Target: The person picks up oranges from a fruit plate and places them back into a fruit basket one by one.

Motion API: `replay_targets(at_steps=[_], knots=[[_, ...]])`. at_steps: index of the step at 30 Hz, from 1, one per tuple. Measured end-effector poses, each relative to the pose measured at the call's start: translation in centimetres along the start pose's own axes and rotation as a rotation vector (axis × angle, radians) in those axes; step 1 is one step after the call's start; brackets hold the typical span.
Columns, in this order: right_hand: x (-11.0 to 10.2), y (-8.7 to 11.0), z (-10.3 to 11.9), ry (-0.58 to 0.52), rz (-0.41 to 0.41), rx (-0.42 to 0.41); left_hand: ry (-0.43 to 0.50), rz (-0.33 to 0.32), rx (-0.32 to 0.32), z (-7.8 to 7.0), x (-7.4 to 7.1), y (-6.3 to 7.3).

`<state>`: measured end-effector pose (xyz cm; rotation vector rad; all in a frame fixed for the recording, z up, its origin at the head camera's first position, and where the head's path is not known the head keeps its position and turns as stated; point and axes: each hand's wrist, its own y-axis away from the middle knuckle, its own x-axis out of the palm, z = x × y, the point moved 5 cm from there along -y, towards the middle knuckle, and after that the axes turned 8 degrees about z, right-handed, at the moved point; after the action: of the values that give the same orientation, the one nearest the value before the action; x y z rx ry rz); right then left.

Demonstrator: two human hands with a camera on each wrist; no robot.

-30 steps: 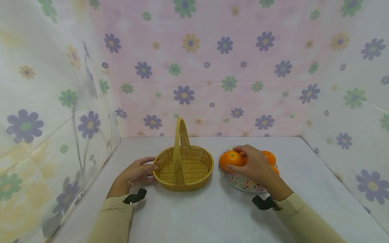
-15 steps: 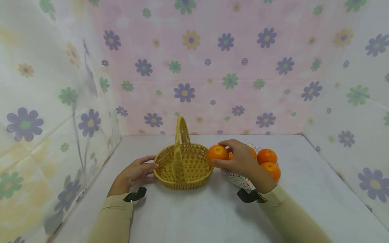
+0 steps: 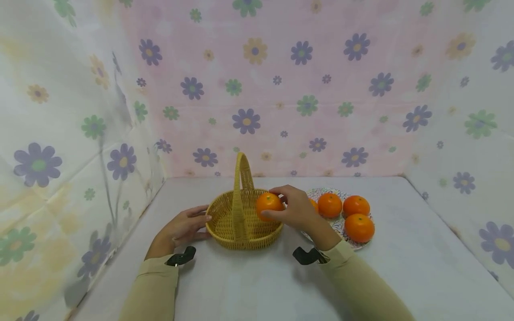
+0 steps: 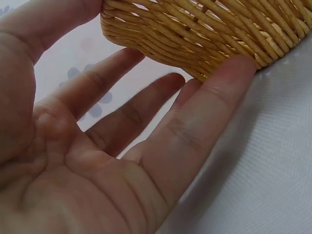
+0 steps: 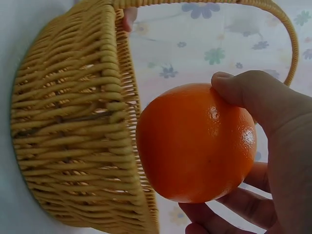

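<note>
My right hand (image 3: 295, 207) holds a shiny mandarin orange (image 3: 268, 206) between thumb and fingers. It hangs over the right rim of a yellow wicker basket (image 3: 230, 244), inside whose bowl no fruit shows. The right wrist view has the mandarin orange (image 5: 195, 141) close beside the woven wall (image 5: 73, 131). At the basket's left end, my left hand (image 3: 184, 226) touches it with relaxed, nearly straight fingers. The thumb reaches the rim, while other fingertips (image 4: 239, 68) lie along the outer wall low down.
Right of the basket stands a speckled plate (image 3: 341, 194) bearing several more mandarin oranges (image 3: 359, 227); my right hand partly hides one. The basket's tall handle (image 3: 238, 196) arches over its middle. Flowered cloth walls (image 3: 277, 107) enclose the white tabletop (image 3: 241, 285) at the back and sides.
My right hand has lifted the mandarin orange off the plate and carried it left to the basket's right rim. My left hand stays at the basket.
</note>
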<state>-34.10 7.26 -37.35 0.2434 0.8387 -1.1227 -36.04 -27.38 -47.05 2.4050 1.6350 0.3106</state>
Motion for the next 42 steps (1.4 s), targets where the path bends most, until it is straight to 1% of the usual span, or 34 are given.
replay_targets(at_steps=[3, 6, 9, 12, 17, 22, 26, 32, 42], knots=[[0.6, -0.1, -0.3, -0.02, -0.004, 0.018, -0.012, 0.022, 0.021, -0.2, 0.2, -0.1], [1.2, -0.2, -0.5, 0.001, 0.006, 0.033, -0.003, 0.04, 0.03, -0.3, 0.3, -0.1], [2.0, -0.2, -0.3, 0.049, 0.032, 0.028, -0.011, 0.043, 0.029, -0.2, 0.1, 0.0], [2.9, -0.1, -0.2, 0.063, 0.069, 0.022, -0.016, 0.029, 0.017, 0.1, -0.1, 0.0], [4.0, -0.2, -0.2, 0.061, 0.107, 0.026, -0.021, 0.038, 0.012, 0.2, -0.1, 0.0], [4.7, -0.3, -0.3, 0.047, 0.13, 0.053, -0.024, 0.034, 0.013, 0.1, 0.0, 0.0], [5.5, -0.3, -0.3, 0.06, 0.156, 0.065, -0.032, 0.034, 0.013, 0.1, -0.1, 0.1], [6.3, -0.2, -0.3, 0.094, 0.153, 0.049, -0.023, 0.017, 0.005, 0.4, -0.3, -0.1], [6.7, -0.2, -0.1, 0.151, 0.109, 0.024, -0.016, 0.021, -0.002, 0.5, -0.4, 0.0]])
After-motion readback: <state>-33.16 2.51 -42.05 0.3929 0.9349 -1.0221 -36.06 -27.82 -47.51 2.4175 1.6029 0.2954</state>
